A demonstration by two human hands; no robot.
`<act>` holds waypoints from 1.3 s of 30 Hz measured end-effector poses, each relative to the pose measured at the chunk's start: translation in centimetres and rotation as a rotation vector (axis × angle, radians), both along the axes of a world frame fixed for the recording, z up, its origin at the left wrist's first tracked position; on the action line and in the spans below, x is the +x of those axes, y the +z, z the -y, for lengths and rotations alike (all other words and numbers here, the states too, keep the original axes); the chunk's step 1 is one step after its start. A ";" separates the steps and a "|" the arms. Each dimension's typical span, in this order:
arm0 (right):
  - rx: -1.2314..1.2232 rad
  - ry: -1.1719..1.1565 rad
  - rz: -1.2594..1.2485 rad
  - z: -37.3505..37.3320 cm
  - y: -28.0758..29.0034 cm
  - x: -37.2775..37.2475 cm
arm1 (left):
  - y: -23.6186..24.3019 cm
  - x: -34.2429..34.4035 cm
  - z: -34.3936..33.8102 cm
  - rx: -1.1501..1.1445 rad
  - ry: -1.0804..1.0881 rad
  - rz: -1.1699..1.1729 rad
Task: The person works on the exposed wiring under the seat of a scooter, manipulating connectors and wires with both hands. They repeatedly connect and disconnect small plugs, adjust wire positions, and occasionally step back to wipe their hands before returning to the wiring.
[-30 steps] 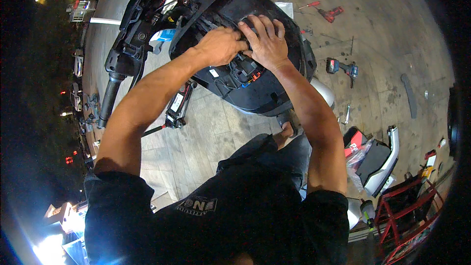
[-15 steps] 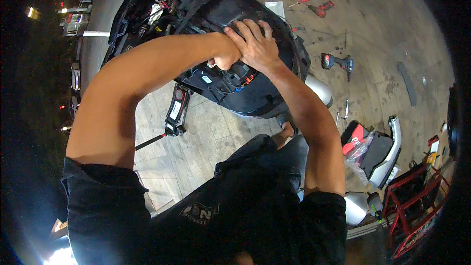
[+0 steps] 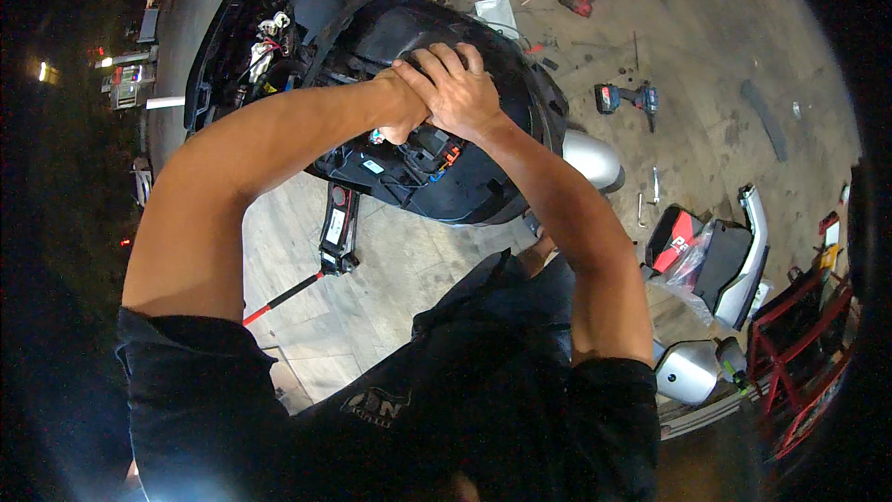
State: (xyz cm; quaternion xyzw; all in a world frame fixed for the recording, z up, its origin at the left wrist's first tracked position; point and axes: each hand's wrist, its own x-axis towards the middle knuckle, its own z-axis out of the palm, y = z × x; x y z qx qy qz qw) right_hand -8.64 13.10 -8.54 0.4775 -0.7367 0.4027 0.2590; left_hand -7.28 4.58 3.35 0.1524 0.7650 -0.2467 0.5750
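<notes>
The black body of a scooter-like vehicle (image 3: pixel 483 181) lies below my hands, its wiring and inner parts exposed. My left hand (image 3: pixel 401 113) is closed in a fist over its middle. A small white and teal piece (image 3: pixel 376 137) shows beneath that fist; whatever the fingers grip is hidden. Pressed against my left hand is my right hand (image 3: pixel 457 98), its fingers stretched over the black body and its thumb across the left hand. Just nearer to me sits a black electrical part with orange and blue connectors (image 3: pixel 448 160).
A floor jack (image 3: pixel 338 231) with a red-tipped handle stands on the tiles at left. To the right lie a cordless impact driver (image 3: pixel 628 100), a red power tool (image 3: pixel 583 0), wrenches (image 3: pixel 656 186), a silver-black panel (image 3: pixel 739 270) and a red metal frame (image 3: pixel 799 344).
The view has shifted, so the vehicle and my hands appear farther left. Both hands stay pressed together over the same spot, with little change in their grip.
</notes>
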 end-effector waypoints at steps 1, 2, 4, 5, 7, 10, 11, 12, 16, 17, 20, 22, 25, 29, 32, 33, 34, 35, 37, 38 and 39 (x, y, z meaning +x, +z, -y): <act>0.014 -0.013 -0.004 0.0 0.1 0.1 | 0.1 0.1 0.2 0.017 -0.020 -0.018; 0.029 -0.021 -0.003 0.0 0.2 0.1 | 0.1 0.3 0.4 0.034 -0.039 -0.036; 0.066 -0.006 0.022 -0.2 0.5 -0.1 | 0.0 0.2 0.7 0.068 -0.085 -0.073; 0.091 0.023 0.052 -0.5 0.6 -0.3 | -0.2 0.3 0.8 0.087 -0.104 -0.087; 0.107 0.085 0.108 -1.4 0.8 -0.7 | -0.7 0.1 0.6 0.049 -0.098 -0.060; -0.017 0.145 0.200 -4.3 0.9 -1.0 | -1.2 -0.5 0.1 -0.155 -0.106 0.123; -0.054 0.160 0.412 -5.2 1.0 0.0 | -1.2 -0.5 0.0 -0.155 -0.109 0.116; -0.093 0.174 0.618 -6.0 1.1 1.3 | -1.0 -0.5 -0.1 -0.150 -0.113 0.100; -0.170 0.218 1.146 -5.8 0.9 6.6 | -0.4 -0.1 -0.1 -0.062 -0.108 0.048; -0.248 0.227 1.185 -4.8 0.8 6.8 | -0.4 -0.1 -0.2 -0.060 -0.127 0.056; -0.099 0.392 1.707 -3.0 0.2 6.4 | -0.5 0.0 -0.1 -0.070 -0.148 0.065; -0.117 0.428 2.023 -2.1 0.5 6.0 | -0.6 0.1 0.0 -0.082 -0.119 0.053; -0.146 0.493 2.236 -0.8 1.4 4.9 | -0.5 0.5 0.0 -0.102 -0.130 0.045; -0.148 0.518 2.331 0.2 1.9 4.4 | -0.2 1.0 -0.2 -0.151 -0.108 -0.002; -0.189 0.501 2.389 0.9 1.5 4.4 | 0.1 1.3 0.2 -0.131 -0.107 0.013; -0.268 0.460 2.411 1.2 1.4 4.6 | 0.2 1.3 0.4 -0.107 -0.101 -0.025; -0.332 0.439 2.447 1.5 1.3 4.7 | 0.5 1.7 0.7 -0.081 -0.091 -0.058; -0.339 0.408 2.437 1.8 1.2 5.0 | 0.7 2.0 0.9 -0.061 -0.074 -0.083; -0.327 0.344 2.448 2.1 1.0 5.1 | 0.8 2.4 1.1 -0.049 -0.115 -0.075; -0.375 0.318 2.474 2.4 1.0 5.3 | 1.0 2.5 1.3 -0.020 -0.116 -0.098; -0.372 0.320 2.467 2.5 0.9 5.4 | 1.1 2.8 1.5 0.011 -0.108 -0.118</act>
